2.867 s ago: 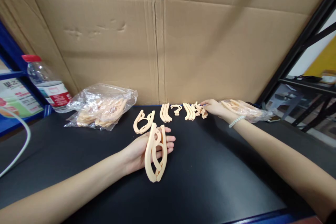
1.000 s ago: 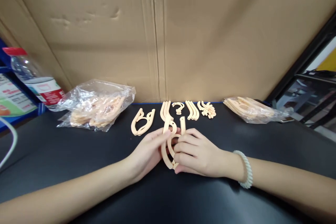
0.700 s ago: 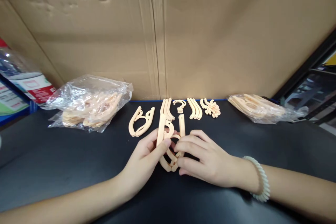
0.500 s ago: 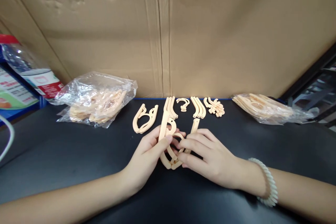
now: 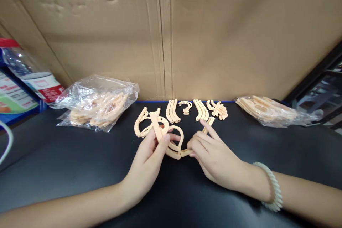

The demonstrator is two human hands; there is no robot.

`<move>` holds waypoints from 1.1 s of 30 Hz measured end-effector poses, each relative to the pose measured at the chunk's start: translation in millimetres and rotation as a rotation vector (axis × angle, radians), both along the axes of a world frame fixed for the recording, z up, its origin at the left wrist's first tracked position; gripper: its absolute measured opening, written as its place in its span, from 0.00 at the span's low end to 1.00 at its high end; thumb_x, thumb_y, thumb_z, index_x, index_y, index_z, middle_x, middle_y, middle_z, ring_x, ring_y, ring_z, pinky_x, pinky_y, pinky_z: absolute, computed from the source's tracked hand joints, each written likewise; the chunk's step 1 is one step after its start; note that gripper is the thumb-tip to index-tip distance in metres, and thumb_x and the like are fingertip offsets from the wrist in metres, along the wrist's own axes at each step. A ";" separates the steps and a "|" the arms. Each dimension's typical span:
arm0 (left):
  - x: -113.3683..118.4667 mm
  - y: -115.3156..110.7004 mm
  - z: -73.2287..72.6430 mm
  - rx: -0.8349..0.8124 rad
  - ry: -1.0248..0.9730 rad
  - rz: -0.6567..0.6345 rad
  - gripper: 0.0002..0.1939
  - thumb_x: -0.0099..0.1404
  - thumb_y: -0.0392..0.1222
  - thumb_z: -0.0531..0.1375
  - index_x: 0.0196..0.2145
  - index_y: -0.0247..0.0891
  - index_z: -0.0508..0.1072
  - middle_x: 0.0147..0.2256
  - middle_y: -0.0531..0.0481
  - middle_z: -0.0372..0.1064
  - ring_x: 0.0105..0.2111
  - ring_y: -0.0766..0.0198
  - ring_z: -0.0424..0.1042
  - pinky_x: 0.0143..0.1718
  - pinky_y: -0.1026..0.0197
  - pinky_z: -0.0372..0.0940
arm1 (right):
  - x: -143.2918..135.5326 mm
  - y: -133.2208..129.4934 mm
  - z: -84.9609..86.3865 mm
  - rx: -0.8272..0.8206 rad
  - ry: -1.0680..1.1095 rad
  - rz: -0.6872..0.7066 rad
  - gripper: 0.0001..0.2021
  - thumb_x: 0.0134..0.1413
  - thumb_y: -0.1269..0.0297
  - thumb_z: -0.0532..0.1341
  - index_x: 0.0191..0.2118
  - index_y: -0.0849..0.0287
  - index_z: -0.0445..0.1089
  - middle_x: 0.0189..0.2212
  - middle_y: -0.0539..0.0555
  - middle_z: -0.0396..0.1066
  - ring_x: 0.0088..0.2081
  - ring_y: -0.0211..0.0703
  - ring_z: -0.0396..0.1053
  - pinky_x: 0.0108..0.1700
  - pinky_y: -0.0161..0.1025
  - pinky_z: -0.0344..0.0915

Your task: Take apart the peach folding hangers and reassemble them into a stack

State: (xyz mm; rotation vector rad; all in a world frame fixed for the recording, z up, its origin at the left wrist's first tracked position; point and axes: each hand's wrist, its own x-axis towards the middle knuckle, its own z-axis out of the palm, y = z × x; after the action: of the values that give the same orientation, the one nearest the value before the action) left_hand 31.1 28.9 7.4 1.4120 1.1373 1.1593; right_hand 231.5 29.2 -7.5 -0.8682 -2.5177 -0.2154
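Between my hands is a peach plastic folding hanger (image 5: pixel 173 155), its two arms spread apart and its curved hook standing up in the middle. My left hand (image 5: pixel 151 153) pinches its left arm, thumb in front. The right arm is gripped by my right hand (image 5: pixel 211 156), whose index finger stretches up along it. Behind my left hand lies a folded hanger (image 5: pixel 140 123), partly covered. Farther back sit a row of curved arms (image 5: pixel 173 111), some hooks (image 5: pixel 185 107), a second row of arms (image 5: pixel 201 109) and a heap of small pieces (image 5: pixel 219 109).
A clear bag of peach parts (image 5: pixel 98 105) lies at the back left, another bag (image 5: pixel 267 108) at the back right. Cardboard (image 5: pixel 227 35) stands behind the black table (image 5: pixel 66 164). A bottle (image 5: pixel 40 82) and white cable (image 5: pixel 8 139) are at the left.
The held hanger's arms have spread wider, the left one tilting left and the right one tilting right. My left hand has moved slightly left, and my right index finger has straightened upward.
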 end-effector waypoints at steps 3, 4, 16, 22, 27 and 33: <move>1.7 -0.4 0.5 -0.077 -0.070 -0.021 0.16 0.65 0.51 0.60 0.41 0.35 0.75 0.39 0.44 0.74 0.31 0.61 0.73 0.27 0.63 0.69 | 0.1 0.1 0.4 0.010 -0.014 -0.003 0.10 0.59 0.80 0.49 0.35 0.62 0.64 0.31 0.54 0.68 0.34 0.44 0.62 0.65 0.56 0.43; 2.1 -0.3 -0.1 -0.092 -0.096 -0.028 0.17 0.65 0.52 0.60 0.42 0.35 0.74 0.40 0.44 0.74 0.31 0.61 0.73 0.27 0.62 0.70 | 0.0 0.3 0.6 0.013 -0.016 -0.007 0.10 0.59 0.80 0.49 0.36 0.62 0.64 0.32 0.54 0.68 0.34 0.44 0.62 0.64 0.56 0.44; 3.3 -3.3 2.0 -0.150 -0.180 -0.103 0.15 0.63 0.50 0.62 0.37 0.34 0.74 0.38 0.42 0.77 0.33 0.57 0.77 0.32 0.59 0.73 | -2.9 1.0 -2.3 0.099 0.006 -0.014 0.14 0.69 0.73 0.45 0.34 0.61 0.64 0.27 0.52 0.66 0.30 0.42 0.60 0.51 0.48 0.55; 2.1 -1.0 -0.4 -0.184 -0.183 -0.119 0.15 0.64 0.51 0.61 0.35 0.34 0.72 0.35 0.43 0.78 0.31 0.57 0.78 0.30 0.61 0.73 | -2.8 -0.8 -1.1 0.130 0.017 0.013 0.13 0.66 0.76 0.47 0.32 0.62 0.65 0.25 0.51 0.64 0.29 0.41 0.56 0.41 0.42 0.53; 1.1 2.1 -2.0 -0.226 -0.212 -0.127 0.16 0.63 0.50 0.62 0.34 0.32 0.74 0.33 0.41 0.79 0.31 0.56 0.78 0.30 0.61 0.74 | -3.6 -2.9 0.6 0.141 0.052 0.006 0.15 0.67 0.76 0.47 0.30 0.62 0.65 0.23 0.50 0.63 0.28 0.40 0.55 0.38 0.41 0.52; 1.1 3.1 -1.3 -0.243 -0.260 -0.119 0.15 0.61 0.49 0.64 0.32 0.33 0.73 0.29 0.43 0.78 0.28 0.58 0.78 0.27 0.62 0.73 | -4.2 -3.6 2.6 0.134 0.052 0.015 0.16 0.67 0.76 0.46 0.30 0.61 0.65 0.23 0.50 0.64 0.27 0.40 0.55 0.37 0.41 0.52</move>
State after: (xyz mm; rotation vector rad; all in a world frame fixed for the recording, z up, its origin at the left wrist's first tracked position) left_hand 32.2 32.1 6.1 1.0932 0.9609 1.0464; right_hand 227.4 25.5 -4.9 -0.7910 -2.4297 -0.3470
